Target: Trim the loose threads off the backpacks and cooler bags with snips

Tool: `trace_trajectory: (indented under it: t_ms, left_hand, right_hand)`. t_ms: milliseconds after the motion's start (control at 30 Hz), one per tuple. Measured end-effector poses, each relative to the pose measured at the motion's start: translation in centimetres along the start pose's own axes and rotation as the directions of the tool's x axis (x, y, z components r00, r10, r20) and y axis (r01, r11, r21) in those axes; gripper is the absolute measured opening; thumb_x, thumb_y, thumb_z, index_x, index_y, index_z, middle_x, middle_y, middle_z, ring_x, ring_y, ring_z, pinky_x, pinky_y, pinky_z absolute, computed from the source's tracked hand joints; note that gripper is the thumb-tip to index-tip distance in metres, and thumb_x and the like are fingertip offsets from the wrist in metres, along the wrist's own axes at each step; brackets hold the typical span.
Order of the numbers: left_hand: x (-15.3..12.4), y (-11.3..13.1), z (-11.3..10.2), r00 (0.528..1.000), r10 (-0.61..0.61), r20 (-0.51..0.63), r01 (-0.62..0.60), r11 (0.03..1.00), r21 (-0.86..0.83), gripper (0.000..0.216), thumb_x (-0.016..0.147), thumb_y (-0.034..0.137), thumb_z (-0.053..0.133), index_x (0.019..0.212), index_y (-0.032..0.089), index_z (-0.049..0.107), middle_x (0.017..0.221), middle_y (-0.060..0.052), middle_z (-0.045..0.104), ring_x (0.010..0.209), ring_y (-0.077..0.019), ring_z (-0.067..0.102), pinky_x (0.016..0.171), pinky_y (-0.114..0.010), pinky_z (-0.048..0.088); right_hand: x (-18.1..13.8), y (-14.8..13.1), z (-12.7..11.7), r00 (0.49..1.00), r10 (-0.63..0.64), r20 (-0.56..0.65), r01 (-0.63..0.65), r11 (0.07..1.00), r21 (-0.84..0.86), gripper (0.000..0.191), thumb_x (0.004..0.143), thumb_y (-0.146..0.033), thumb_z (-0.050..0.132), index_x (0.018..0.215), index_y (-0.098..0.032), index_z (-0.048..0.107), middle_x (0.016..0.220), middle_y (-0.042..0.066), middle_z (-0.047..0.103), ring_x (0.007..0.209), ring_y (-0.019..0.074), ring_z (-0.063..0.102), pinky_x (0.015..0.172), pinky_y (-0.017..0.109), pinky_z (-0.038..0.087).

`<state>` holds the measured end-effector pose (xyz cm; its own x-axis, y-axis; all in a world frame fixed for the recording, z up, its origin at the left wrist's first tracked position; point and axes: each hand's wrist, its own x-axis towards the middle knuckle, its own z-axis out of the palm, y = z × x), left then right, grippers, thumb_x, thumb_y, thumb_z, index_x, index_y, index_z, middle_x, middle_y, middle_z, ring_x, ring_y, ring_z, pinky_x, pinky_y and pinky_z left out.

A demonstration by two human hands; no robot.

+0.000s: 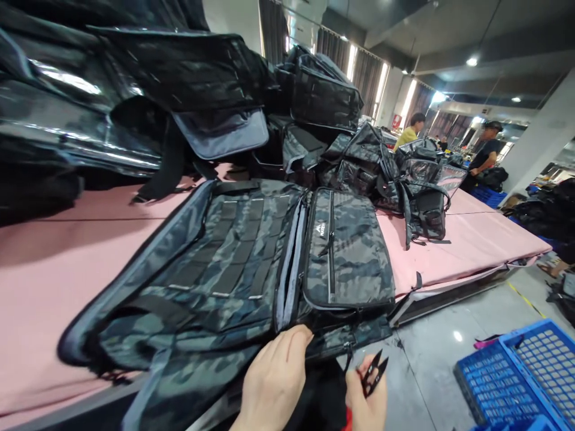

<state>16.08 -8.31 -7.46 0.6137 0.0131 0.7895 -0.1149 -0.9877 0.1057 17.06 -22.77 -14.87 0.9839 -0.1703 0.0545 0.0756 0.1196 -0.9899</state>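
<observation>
A dark camouflage backpack (233, 251) lies spread on the pink-covered table, its front panel with a zipped pocket (353, 251) at the right. My left hand (276, 374) is closed at the backpack's near edge, with the fingertips partly hidden against the fabric. In my right hand (368, 398) is a pair of black thread snips (375, 374), blades pointing up and slightly apart. The snips' lower part is covered by the palm. Just above that hand hangs a strip of the bag with a zipper pull.
Stacked black bags (135, 90) rise along the back left. More camouflage backpacks (368, 158) sit farther down the pink table (485, 239). Blue plastic crates (534, 365) stand on the floor at right. Two people (485, 149) (409, 130) are in the background.
</observation>
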Motion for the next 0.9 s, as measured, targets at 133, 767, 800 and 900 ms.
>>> trace_trajectory:
  t_ms: [133, 767, 800, 900]
  left_hand:
    - [0.2, 0.3, 0.1, 0.999, -0.054, -0.005, 0.054, 0.998, -0.028, 0.018, 0.089, 0.013, 0.038, 0.078, 0.016, 0.051, 0.072, -0.002, 0.062, 0.063, -0.0115, 0.060, 0.064, -0.024, 0.046]
    - [-0.4, 0.3, 0.5, 0.987, -0.139, -0.076, 0.130, 0.986, -0.105, 0.019, 0.090, 0.019, 0.036, 0.082, 0.017, 0.052, 0.077, -0.002, 0.066, 0.069, -0.0117, 0.064, 0.068, -0.021, 0.049]
    - [-0.5, 0.3, 0.6, 0.987, -0.142, -0.078, 0.133, 0.985, -0.105, 0.019, 0.091, 0.019, 0.036, 0.082, 0.017, 0.052, 0.078, -0.002, 0.066, 0.070, -0.0119, 0.064, 0.068, -0.021, 0.049]
    - [-0.6, 0.2, 0.8, 0.986, -0.139, -0.087, 0.130, 0.986, -0.104, 0.017, 0.090, 0.019, 0.037, 0.082, 0.017, 0.052, 0.079, -0.003, 0.066, 0.071, -0.0121, 0.064, 0.070, -0.022, 0.048]
  right_hand:
    - [0.5, -2.2, -1.2, 0.982, -0.101, 0.156, 0.132, 0.971, -0.201, 0.021, 0.074, -0.038, 0.062, 0.083, -0.022, 0.051, 0.063, -0.004, 0.047, 0.054, 0.0108, 0.047, 0.054, 0.022, 0.041]
    - [4.7, -8.8, 1.4, 0.611, -0.259, 0.748, 0.787, 0.295, -0.541, 0.019, 0.080, -0.019, 0.054, 0.098, -0.025, 0.054, 0.089, 0.002, 0.058, 0.073, 0.0173, 0.058, 0.062, 0.027, 0.043]
    - [4.8, -8.7, 1.5, 0.600, -0.247, 0.761, 0.796, 0.283, -0.535, 0.019, 0.080, -0.019, 0.054, 0.098, -0.025, 0.053, 0.089, 0.002, 0.058, 0.074, 0.0174, 0.058, 0.061, 0.027, 0.043]
    - [5.0, -8.3, 1.7, 0.602, -0.232, 0.764, 0.795, 0.261, -0.548, 0.018, 0.080, -0.019, 0.055, 0.097, -0.025, 0.053, 0.089, 0.002, 0.058, 0.075, 0.0182, 0.059, 0.061, 0.027, 0.043]
